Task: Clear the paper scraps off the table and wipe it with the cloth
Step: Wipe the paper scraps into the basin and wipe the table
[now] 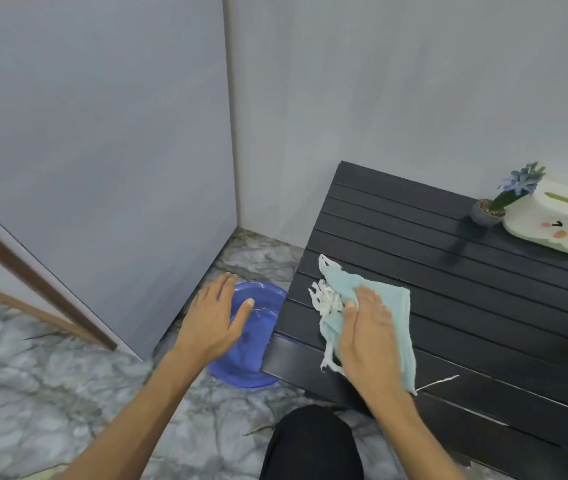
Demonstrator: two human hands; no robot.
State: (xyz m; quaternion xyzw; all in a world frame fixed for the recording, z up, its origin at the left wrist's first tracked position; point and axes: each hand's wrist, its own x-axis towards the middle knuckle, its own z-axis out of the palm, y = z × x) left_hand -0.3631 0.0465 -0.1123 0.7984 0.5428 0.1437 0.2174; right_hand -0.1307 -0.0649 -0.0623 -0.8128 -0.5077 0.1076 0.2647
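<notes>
Hands at work over a low black slatted table (448, 306): the right hand (365, 337) lies flat, palm down, fingers straight and close together, pressing a light blue cloth (389, 306) against the tabletop near the table's left edge, toward its front left corner. Nothing is pinched or curled around; the open palm simply bears down on the fabric. White paper scraps (325, 299) bunch against the cloth's left side, just inside the left edge of the table, and more white shreds trail out from under the hand toward the front edge. One thin white strip (438, 382) lies on the tabletop just right of the cloth's lower corner.

The left hand (216, 317) is spread open, fingers extended and slightly apart, held over a blue plastic basin (258, 368) that sits on the marble-patterned floor (33, 375) right beside the table's left edge. Whether the hand touches the basin cannot be told; it grips nothing.

At the far right corner of the table stand a small potted plant (504, 199) with blue flowers and, touching it, a cream tissue box (559, 216) with a cartoon face
</notes>
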